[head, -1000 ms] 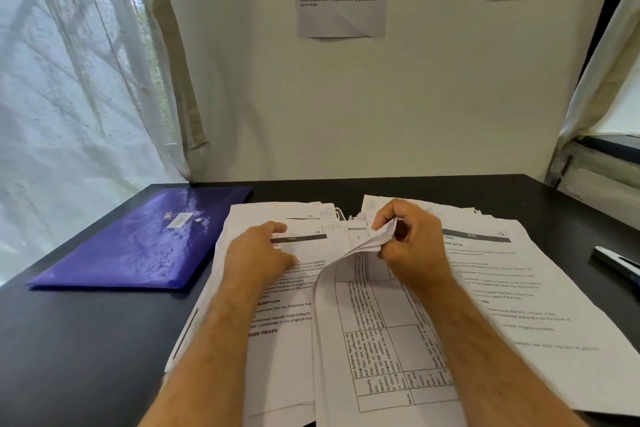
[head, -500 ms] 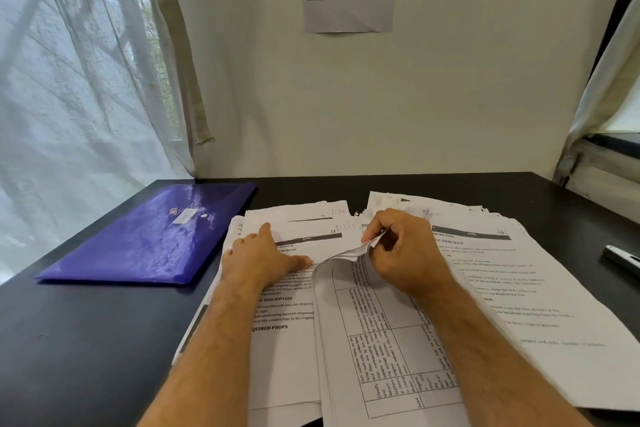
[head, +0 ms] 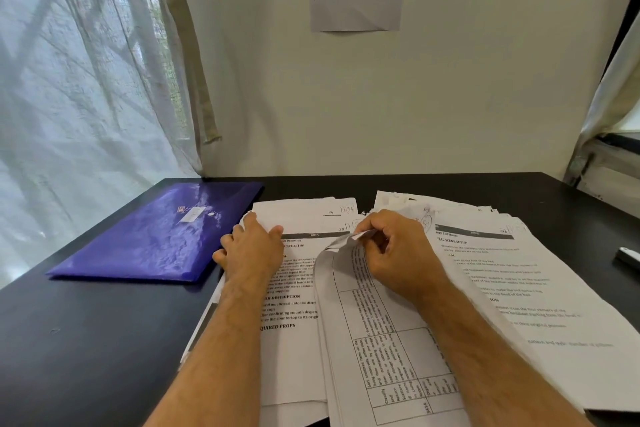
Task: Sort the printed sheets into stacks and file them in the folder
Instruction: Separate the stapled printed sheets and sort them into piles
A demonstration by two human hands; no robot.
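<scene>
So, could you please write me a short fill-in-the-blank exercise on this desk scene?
1. The shiny plastic folder lying on the black table is ____ in colour.
2. The right hand pinches the corner of a printed ____.
3. The ____ hand rests flat on the left paper stack.

Missing words: purple; sheet; left

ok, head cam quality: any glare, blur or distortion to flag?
Head view: daylight through the curtain throws bright sheen on the purple folder; wide-angle bends the wall edges; text on the right stack goes soft toward the frame edge; the table sheet under the right hand reads sharp.
</scene>
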